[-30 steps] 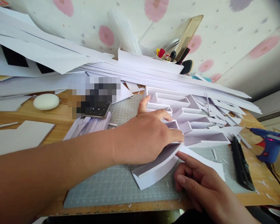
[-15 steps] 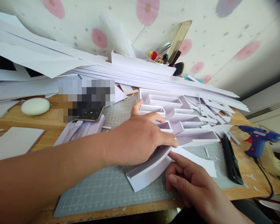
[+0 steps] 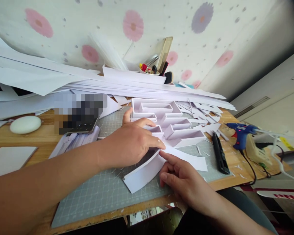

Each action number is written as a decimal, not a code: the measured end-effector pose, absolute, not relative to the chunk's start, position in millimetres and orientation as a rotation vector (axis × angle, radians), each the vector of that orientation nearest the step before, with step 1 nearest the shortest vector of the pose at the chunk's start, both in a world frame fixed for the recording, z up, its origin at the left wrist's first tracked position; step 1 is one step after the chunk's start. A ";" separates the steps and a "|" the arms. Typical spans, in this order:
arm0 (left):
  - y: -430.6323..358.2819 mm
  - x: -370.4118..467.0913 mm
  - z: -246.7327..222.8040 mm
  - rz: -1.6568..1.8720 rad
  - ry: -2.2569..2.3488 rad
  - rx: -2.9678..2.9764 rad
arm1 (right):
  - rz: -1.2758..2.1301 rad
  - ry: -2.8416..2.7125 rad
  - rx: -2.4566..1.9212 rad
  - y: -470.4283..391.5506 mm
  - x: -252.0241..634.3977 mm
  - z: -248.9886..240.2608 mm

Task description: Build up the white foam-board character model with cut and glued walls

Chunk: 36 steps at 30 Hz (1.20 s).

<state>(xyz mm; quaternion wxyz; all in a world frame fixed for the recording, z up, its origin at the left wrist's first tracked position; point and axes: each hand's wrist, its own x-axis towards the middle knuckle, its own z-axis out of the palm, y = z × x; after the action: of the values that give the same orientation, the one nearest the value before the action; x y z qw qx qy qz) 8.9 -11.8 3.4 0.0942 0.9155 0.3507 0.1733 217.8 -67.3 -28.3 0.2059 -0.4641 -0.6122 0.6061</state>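
Observation:
A white foam-board model [image 3: 183, 125] with narrow walled compartments stands on the grey cutting mat [image 3: 88, 199]. Across its left side lies my left hand [image 3: 134, 140], fingers spread, thumb at the outer wall and fingertips on the walls. A curved white strip [image 3: 144, 171] stands on edge at the model's near side. My right hand [image 3: 178, 174] touches the strip's far end with an outstretched index finger, its other fingers curled. The left hand hides part of the model and the strip.
A black cutter [image 3: 220, 153] lies right of the mat, with a blue glue gun [image 3: 241, 133] beyond. A phone [image 3: 84, 125], a white oval object [image 3: 25, 124] and a board piece [image 3: 11, 160] are left. Long white sheets [image 3: 137, 85] line the back; scraps [image 3: 198, 112] lie behind the model.
The whole view has shifted, so things appear further left and more of the right side shows. Both hands keep nearly the same pose at the model and the strip.

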 end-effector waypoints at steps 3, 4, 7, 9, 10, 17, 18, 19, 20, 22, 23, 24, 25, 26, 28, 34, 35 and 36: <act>-10.8 8.7 3.0 0.513 1.004 2.694 | 1.729 -1.662 -1.332 -67.8 219.0 -28.0; -10.1 8.5 2.8 0.513 0.990 2.690 | 1.739 -1.651 -1.341 -67.6 219.5 -27.2; -8.7 7.7 2.2 0.521 0.994 2.681 | 1.713 -1.682 -1.355 -65.8 221.5 -24.0; -8.6 7.1 2.1 0.527 0.990 2.687 | 1.622 -1.761 -1.382 -64.2 223.4 -22.4; -8.6 6.9 2.1 0.531 0.986 2.690 | 1.554 -1.801 -1.404 -63.5 224.4 -22.1; -9.0 7.0 3.2 0.535 0.982 2.693 | 0.976 -1.839 -1.311 -65.0 228.6 -26.4; -9.0 7.2 3.4 0.534 0.983 2.695 | 0.916 -1.881 -1.301 -65.2 228.3 -26.3; -8.9 7.4 3.7 0.533 0.983 2.696 | 0.875 -1.939 -1.304 -65.2 227.8 -25.8; -8.9 7.7 3.9 0.534 0.985 2.697 | 0.844 -1.999 -1.313 -64.8 227.1 -25.1; -9.2 8.0 4.3 0.536 0.982 2.695 | 0.801 -2.087 -1.333 -63.7 225.9 -23.3; -9.4 8.1 4.5 0.539 0.980 2.692 | 0.787 -2.115 -1.341 -63.1 225.4 -22.5; -9.8 8.1 4.7 0.539 0.981 2.688 | 0.775 -2.135 -1.348 -62.6 225.2 -21.8; -10.1 8.1 4.8 0.537 0.981 2.683 | 0.768 -2.153 -1.356 -62.2 225.2 -21.2; -10.4 8.1 4.9 0.534 0.979 2.679 | 0.762 -2.171 -1.364 -61.9 225.4 -20.8; -10.9 8.0 4.9 0.529 0.969 2.674 | 0.752 -2.207 -1.383 -61.5 226.4 -20.2; -10.2 8.5 4.2 0.519 0.964 2.666 | 0.731 -2.227 -1.404 -60.4 232.0 -24.1; -10.0 8.7 3.9 0.516 0.965 2.665 | 0.717 -2.230 -1.390 -60.2 233.0 -25.2; -9.7 8.9 3.6 0.516 0.967 2.661 | 0.699 -2.235 -1.375 -60.0 233.8 -26.1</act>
<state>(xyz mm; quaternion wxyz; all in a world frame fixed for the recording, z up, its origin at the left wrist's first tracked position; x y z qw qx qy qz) 8.9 -9.7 3.6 0.1314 0.9167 0.3330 0.1776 233.8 -60.0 -26.1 0.2115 -0.4949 -0.8044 0.2516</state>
